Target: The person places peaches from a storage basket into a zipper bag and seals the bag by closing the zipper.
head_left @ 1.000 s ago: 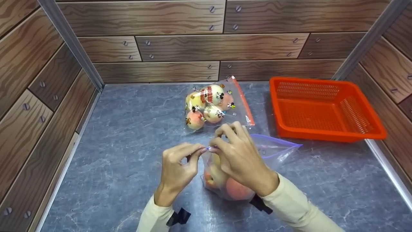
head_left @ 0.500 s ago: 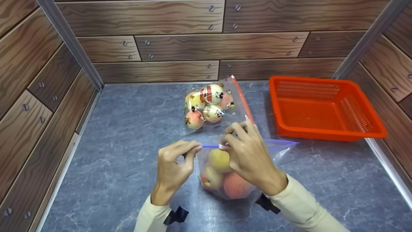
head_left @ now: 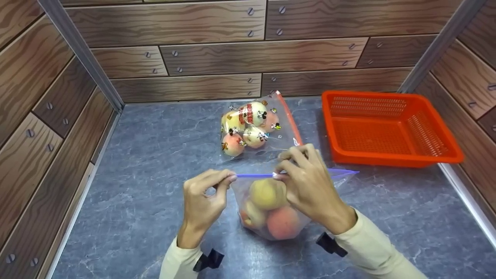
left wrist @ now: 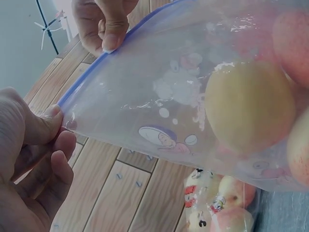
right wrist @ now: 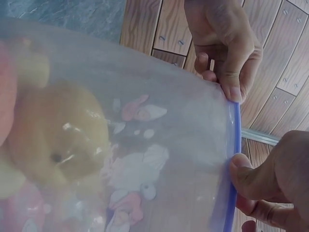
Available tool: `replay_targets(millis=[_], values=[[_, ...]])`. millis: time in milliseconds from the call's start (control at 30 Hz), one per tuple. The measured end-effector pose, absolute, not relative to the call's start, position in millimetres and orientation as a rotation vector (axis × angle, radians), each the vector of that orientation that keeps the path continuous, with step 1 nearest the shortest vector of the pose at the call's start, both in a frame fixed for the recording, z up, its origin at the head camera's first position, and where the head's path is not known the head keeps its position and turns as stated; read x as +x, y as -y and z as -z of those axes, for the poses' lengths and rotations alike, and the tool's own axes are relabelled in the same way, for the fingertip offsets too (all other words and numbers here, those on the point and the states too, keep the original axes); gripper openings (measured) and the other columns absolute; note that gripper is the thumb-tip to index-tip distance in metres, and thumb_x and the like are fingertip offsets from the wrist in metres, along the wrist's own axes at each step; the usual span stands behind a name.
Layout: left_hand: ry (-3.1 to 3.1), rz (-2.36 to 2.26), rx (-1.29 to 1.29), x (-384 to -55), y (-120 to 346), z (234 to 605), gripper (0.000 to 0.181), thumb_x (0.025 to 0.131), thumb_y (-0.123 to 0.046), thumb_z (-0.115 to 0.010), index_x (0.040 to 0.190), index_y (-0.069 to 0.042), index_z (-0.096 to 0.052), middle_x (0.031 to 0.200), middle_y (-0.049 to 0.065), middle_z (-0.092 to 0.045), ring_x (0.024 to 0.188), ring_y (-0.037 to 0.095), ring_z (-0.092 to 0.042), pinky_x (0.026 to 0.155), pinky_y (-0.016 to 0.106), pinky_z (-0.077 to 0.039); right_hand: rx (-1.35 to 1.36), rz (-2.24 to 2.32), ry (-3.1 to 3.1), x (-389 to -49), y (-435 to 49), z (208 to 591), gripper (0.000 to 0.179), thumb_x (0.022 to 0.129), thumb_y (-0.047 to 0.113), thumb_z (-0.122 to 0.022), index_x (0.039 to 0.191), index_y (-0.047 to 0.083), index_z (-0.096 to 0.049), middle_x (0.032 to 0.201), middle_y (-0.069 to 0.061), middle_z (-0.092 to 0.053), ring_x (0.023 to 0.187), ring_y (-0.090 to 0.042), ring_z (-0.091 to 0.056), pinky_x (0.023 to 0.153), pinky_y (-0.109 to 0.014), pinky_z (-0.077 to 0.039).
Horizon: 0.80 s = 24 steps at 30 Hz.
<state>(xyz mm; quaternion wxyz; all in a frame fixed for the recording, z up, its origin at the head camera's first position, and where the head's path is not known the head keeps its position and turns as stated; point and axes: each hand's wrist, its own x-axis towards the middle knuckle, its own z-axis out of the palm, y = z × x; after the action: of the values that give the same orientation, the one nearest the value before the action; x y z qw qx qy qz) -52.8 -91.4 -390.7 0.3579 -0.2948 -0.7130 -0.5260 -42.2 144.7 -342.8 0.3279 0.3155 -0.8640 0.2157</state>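
A clear zip bag with a purple zip strip holds several peaches, among them a yellowish one and a red one. My left hand pinches the left corner of the strip between thumb and fingertips. Further right along the same strip, my right hand pinches a small white slider, largely covered by its thumb in the right wrist view. Between the hands the strip runs straight and its edges lie together. To the right of my right hand the strip still spreads apart. Pink and white cartoon prints show on the bag.
Behind the hands lies a second zip bag with a red strip, printed with cartoon figures and filled with several peaches. An orange plastic basket stands at the right. Wood-patterned panels enclose the grey marbled table.
My right hand has slid to the right along the purple strip, and my left hand has shifted slightly left. The joined length of strip between them has grown and the right-hand gap has narrowed.
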Motion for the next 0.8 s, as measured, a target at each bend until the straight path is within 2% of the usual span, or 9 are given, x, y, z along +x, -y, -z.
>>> replay_targets(millis=[200,500,800], values=[[1.854,1.377,-0.712,-52.8,102.5,391.3,0.013,0.08,0.01,-0.079,0.088,-0.001,-0.079,0.075,0.004,-0.073,0.059,0.012,-0.064,0.058,0.017,-0.057,0.8,-0.559,2.252,-42.6,-158.0,343.1,0.019,0.071,-0.005,-0.082,0.08,0.007,-0.071,0.092,-0.007,-0.063,0.085,-0.032,-0.049,0.073,-0.041,-0.041],[1.886,1.408,-0.617,-52.3,119.9,393.9,0.003,0.085,0.0,-0.08,0.086,-0.002,-0.079,0.074,0.001,-0.072,0.06,0.012,-0.065,0.059,0.017,-0.057,0.729,-0.575,2.259,-41.1,-184.0,341.3,0.01,0.079,0.001,-0.078,0.08,0.007,-0.07,0.092,-0.009,-0.063,0.086,-0.034,-0.049,0.075,-0.042,-0.039],[1.895,1.405,-0.576,-52.6,127.5,397.0,0.008,0.082,0.005,-0.08,0.086,-0.002,-0.08,0.074,0.001,-0.073,0.062,0.011,-0.066,0.06,0.016,-0.057,0.676,-0.591,2.229,-37.1,-212.5,339.5,0.01,0.079,-0.002,-0.077,0.078,0.006,-0.07,0.089,-0.009,-0.063,0.083,-0.035,-0.048,0.072,-0.043,-0.036]])
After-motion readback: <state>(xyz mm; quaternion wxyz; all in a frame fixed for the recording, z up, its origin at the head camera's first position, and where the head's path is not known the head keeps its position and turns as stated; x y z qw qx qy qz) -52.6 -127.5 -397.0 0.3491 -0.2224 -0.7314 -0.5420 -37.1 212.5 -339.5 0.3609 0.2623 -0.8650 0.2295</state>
